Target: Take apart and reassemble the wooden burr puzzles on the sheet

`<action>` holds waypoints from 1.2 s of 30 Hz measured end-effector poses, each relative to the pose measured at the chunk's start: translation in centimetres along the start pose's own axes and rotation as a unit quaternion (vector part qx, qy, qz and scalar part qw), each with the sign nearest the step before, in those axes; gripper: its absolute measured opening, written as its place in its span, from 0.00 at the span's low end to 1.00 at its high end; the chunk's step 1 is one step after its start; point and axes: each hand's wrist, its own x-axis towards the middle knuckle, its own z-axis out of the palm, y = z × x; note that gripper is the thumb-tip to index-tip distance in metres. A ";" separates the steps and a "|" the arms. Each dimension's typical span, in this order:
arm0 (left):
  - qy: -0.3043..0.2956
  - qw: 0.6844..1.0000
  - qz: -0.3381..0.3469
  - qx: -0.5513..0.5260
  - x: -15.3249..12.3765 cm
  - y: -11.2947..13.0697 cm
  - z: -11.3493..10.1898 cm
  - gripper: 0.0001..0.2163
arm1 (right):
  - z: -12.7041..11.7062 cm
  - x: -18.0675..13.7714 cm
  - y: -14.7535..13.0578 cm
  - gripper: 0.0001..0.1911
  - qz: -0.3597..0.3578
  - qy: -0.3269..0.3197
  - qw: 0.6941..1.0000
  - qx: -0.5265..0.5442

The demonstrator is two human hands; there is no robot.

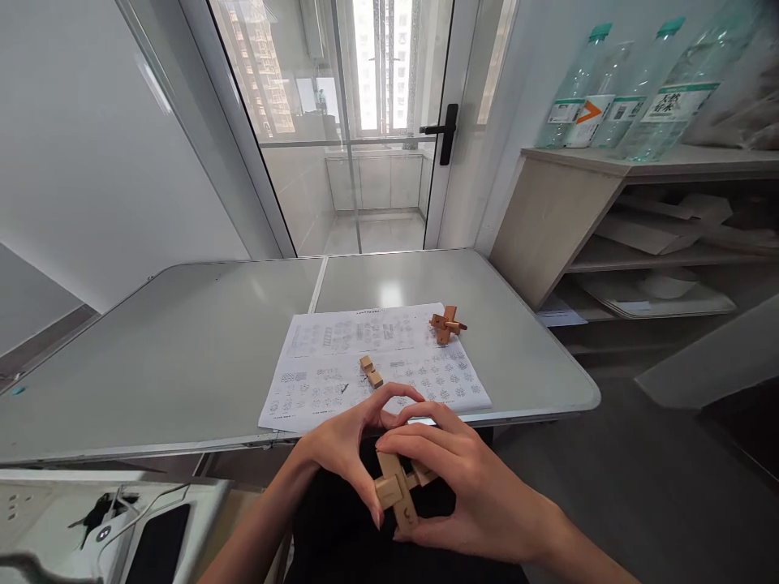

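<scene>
Both my hands hold a partly built wooden interlocking puzzle [397,489] in front of my lap, below the table's near edge. My left hand [341,454] curls round its left side, fingers closed on it. My right hand [462,487] wraps it from the right and above. On the table lies a printed instruction sheet [341,381]. A single loose notched wooden piece [371,371] rests on the sheet. A small assembled wooden cross [447,324] sits at the sheet's far right corner.
The grey folding table [182,357] spans the middle. A wooden shelf unit [565,219] with water bottles [639,89] on top stands at right. A glass door [365,122] is behind. A white device with a phone [152,543] sits at lower left.
</scene>
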 end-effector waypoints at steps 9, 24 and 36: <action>0.169 0.984 -0.049 0.011 -1.3 -0.6 1.8 0.28 | 0.7 0.1 1.5 0.31 0.030 0.105 0.992 -0.065; 0.356 0.930 -0.077 0.047 -0.9 0.2 5.2 0.19 | 2.4 1.5 2.0 0.27 0.020 0.112 0.985 -0.127; 0.397 0.912 -0.087 0.054 -1.4 -0.7 4.6 0.19 | 3.2 1.6 3.4 0.32 0.044 0.073 0.990 -0.110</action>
